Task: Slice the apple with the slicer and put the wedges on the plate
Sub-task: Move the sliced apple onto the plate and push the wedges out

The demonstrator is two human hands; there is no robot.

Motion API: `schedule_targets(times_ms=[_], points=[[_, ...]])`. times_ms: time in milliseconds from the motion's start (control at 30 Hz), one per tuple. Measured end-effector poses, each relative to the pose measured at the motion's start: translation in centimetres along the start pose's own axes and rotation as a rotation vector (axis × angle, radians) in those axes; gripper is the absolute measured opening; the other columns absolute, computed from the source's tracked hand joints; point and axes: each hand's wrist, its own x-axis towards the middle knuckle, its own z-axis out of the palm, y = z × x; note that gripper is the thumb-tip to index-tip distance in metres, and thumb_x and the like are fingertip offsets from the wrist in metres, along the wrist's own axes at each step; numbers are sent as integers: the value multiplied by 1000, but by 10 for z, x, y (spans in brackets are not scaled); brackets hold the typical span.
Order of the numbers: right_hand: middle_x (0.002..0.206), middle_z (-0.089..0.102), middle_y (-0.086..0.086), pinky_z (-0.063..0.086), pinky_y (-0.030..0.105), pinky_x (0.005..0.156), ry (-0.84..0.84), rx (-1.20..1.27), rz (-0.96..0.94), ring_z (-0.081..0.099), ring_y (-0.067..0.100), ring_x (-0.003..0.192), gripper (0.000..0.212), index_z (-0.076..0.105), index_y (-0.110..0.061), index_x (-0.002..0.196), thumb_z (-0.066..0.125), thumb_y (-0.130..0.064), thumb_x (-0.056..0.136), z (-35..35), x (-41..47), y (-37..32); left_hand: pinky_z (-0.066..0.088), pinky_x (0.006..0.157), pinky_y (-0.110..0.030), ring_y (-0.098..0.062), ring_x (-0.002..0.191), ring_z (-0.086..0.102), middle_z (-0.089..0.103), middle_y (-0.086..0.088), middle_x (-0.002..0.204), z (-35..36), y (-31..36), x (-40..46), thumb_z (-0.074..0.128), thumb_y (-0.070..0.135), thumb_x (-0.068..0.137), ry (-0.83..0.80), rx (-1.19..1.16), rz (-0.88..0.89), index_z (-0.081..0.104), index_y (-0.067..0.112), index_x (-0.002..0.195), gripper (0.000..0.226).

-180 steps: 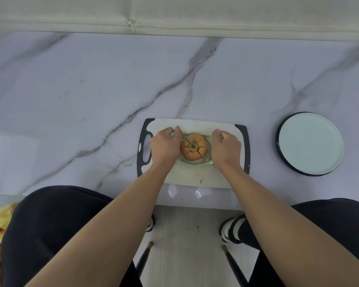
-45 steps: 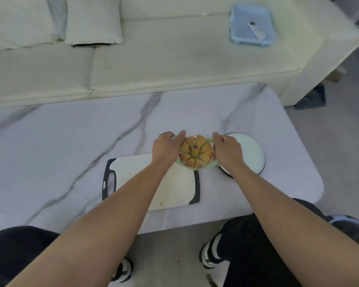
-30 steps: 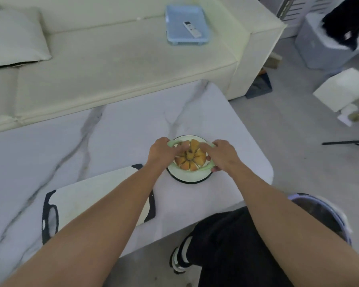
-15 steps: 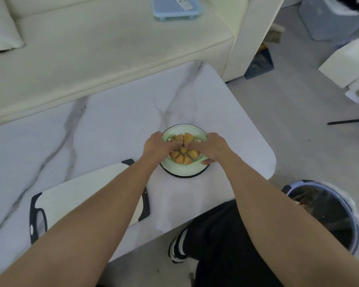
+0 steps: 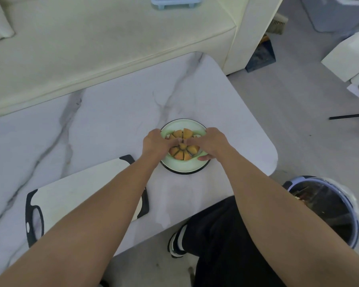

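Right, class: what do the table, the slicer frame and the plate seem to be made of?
Table: marble or a marble-look slab, white with grey veins, smooth. Slicer frame: probably plastic, matte pale green. Plate: perhaps enamel or ceramic, pale and smooth with a dark rim.

Home living room, cream sofa (image 5: 112, 38) behind marble coffee table (image 5: 112, 112), lined waste bin (image 5: 330, 208) alongside

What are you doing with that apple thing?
A person holds a green apple slicer over a plate on the marble table. The left hand and right hand grip its sides, thumbs pressing near the middle. The cut apple wedges sit in the slicer. The cutting board lies bare nearby.
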Motion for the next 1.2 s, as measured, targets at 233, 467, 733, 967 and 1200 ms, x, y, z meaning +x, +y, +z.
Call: schedule_targets(times_ms=[233,467,733,967,1200], points=[[104,55,0,66,41,59,-5,77,13,67,22,94,59,53,-17,101,96,-31,62,2,-2,-2,37,53,-31,-22,77,58,62,-4,84,1,-2,-1,89,43,74,8,-31,-7,53,15,79,47],[100,56,1,66,42,55,16,80,6,68,22,87,52,52,-19,87,95,-27,60,3,1,-2,35,51,-30,-15,66,53,58,1,77,4,-3,-1,90,41,73,18,-84,-26,50,17,75,47],[105,62,7,65,43,54,22,50,11,71,24,81,58,61,-13,101,95,-28,56,6,3,-3,38,56,-32,-24,77,57,62,-6,86,4,-4,-3,89,42,73,35,-81,-34,54,13,82,47],[101,59,4,66,43,55,31,47,12,70,23,77,52,52,-21,86,94,-27,55,7,2,-3,38,55,-32,-24,78,57,62,-6,87,4,-5,-6,89,42,75,38,-72,-26,53,13,83,47],[99,60,5,65,43,52,40,28,14,69,22,76,53,57,-17,90,95,-27,55,9,2,-5,36,52,-31,-22,77,56,61,-5,87,4,-7,-6,89,41,75,43,-83,-34,51,15,82,47]])
